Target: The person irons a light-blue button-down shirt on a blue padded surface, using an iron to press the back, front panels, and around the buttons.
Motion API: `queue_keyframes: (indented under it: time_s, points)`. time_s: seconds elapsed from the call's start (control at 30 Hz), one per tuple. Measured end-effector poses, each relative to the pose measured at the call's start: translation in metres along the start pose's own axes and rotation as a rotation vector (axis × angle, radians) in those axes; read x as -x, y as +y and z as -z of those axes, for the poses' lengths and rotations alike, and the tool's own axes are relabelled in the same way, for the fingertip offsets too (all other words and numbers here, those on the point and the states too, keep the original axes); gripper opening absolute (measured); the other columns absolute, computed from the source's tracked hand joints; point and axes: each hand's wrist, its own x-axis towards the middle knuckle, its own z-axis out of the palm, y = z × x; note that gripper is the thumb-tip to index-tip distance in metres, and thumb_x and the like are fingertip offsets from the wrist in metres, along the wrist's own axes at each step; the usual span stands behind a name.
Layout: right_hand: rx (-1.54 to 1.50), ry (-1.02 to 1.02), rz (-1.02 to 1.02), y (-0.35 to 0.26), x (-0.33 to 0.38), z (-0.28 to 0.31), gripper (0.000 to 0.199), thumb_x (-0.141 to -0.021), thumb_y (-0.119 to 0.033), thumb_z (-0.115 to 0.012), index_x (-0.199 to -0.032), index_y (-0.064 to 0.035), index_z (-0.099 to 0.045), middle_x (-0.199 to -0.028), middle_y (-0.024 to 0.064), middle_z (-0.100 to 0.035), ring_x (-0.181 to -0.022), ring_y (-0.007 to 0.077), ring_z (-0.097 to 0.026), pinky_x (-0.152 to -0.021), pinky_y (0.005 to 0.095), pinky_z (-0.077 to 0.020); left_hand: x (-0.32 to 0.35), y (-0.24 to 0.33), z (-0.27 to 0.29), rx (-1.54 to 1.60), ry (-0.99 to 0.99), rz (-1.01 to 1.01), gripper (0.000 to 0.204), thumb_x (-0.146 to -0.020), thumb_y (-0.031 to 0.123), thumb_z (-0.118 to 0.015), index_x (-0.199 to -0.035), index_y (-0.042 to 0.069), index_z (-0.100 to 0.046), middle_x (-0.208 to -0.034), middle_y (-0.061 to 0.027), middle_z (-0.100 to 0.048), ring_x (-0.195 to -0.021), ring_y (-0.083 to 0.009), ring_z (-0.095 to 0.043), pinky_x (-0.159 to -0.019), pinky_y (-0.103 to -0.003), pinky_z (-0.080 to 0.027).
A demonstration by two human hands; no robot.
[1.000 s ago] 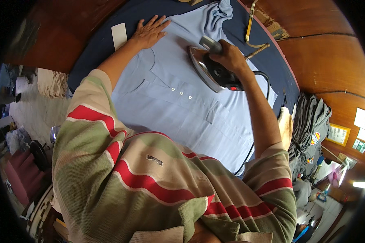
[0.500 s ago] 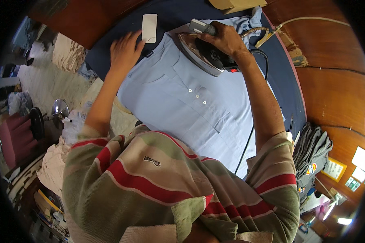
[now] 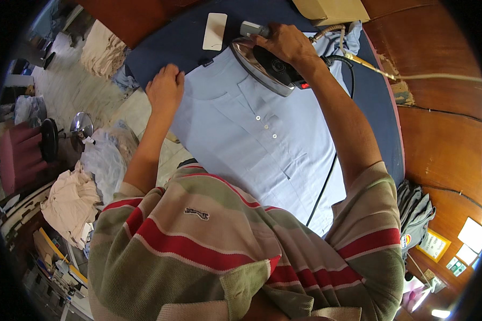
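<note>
A light blue shirt (image 3: 235,123) with several small white buttons lies spread over the dark blue board. My right hand (image 3: 292,45) is closed round the handle of a steam iron (image 3: 273,67), whose soleplate rests on the far part of the shirt. At the shirt's far left edge is my left hand (image 3: 166,88), its fingers curled down against the cloth. Their tips are hidden. A white card (image 3: 215,31) lies on the board beyond that hand. Beside the card, a small dark label (image 3: 207,62) shows at the shirt's edge.
The iron's black cord (image 3: 322,195) runs down across the shirt. A pale hose (image 3: 369,67) reaches to the right over the dark blue board (image 3: 377,117). At the far edge stands a cardboard box (image 3: 332,12). Dark folded garments (image 3: 415,208) are at right, beige cloth (image 3: 103,51) at left.
My left hand has drawn back from beside the card to the shirt's edge, and its spread fingers have curled. The iron has shifted slightly left over the shirt. The whole view has shifted a little.
</note>
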Motion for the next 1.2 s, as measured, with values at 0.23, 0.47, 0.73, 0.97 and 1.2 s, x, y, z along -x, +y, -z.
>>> queue_keyframes:
  time_s: [0.23, 0.47, 0.73, 0.97, 1.2]
  points:
    - [-0.008, 0.000, 0.026, -0.004, -0.003, 0.005, 0.057, -0.077, -0.058, -0.057, -0.096, -0.0054, -0.066, -0.083, 0.0205, -0.066, -0.083, 0.0368, -0.064, -0.076, 0.0427, -0.0503, -0.100, 0.053, -0.035, -0.047, 0.092, -0.408, 0.038, -0.084, 0.038, -0.052, -0.120, 0.024, -0.055, -0.133, -0.0036, -0.042, -0.123, -0.0238, -0.039, -0.096, -0.053, -0.029]
    - [-0.012, -0.001, 0.086, -0.005, 0.003, 0.004, 0.055, -0.078, -0.057, -0.057, -0.099, -0.0074, -0.066, -0.086, 0.0215, -0.065, -0.086, 0.0383, -0.062, -0.078, 0.0433, -0.0499, -0.107, 0.009, -0.052, -0.032, 0.221, -0.172, 0.045, -0.086, 0.042, -0.050, -0.128, 0.027, -0.048, -0.141, -0.0045, -0.035, -0.129, -0.0249, -0.032, -0.098, -0.057, -0.024]
    - [0.038, -0.097, 0.122, -0.016, -0.001, 0.002, 0.058, -0.076, -0.060, -0.057, -0.105, -0.0102, -0.064, -0.087, 0.0189, -0.066, -0.085, 0.0343, -0.065, -0.078, 0.0407, -0.0510, 0.020, -0.029, -0.021, 0.083, 0.239, -0.112, 0.028, -0.085, 0.037, -0.056, -0.095, 0.011, -0.060, -0.129, -0.0048, -0.048, -0.127, -0.0247, -0.035, -0.098, -0.053, -0.023]
    - [0.043, -0.227, 0.360, -0.010, 0.007, 0.005, 0.069, -0.071, -0.069, -0.055, -0.109, -0.0121, -0.065, -0.082, 0.0161, -0.067, -0.078, 0.0283, -0.067, -0.075, 0.0388, -0.0527, 0.013, -0.040, -0.036, 0.261, 0.277, -0.085, 0.023, -0.084, 0.030, -0.057, -0.078, 0.008, -0.061, -0.123, -0.0001, -0.052, -0.125, -0.0238, -0.037, -0.098, -0.050, -0.024]
    - [0.183, -0.251, 0.445, -0.043, 0.001, 0.009, 0.064, -0.074, -0.064, -0.055, -0.106, -0.0086, -0.064, -0.076, 0.0176, -0.066, -0.071, 0.0284, -0.066, -0.071, 0.0371, -0.0536, 0.011, -0.038, -0.037, 0.275, 0.283, -0.075, 0.023, -0.084, 0.028, -0.057, -0.074, 0.007, -0.060, -0.121, 0.0003, -0.054, -0.124, -0.0236, -0.038, -0.098, -0.047, -0.025]
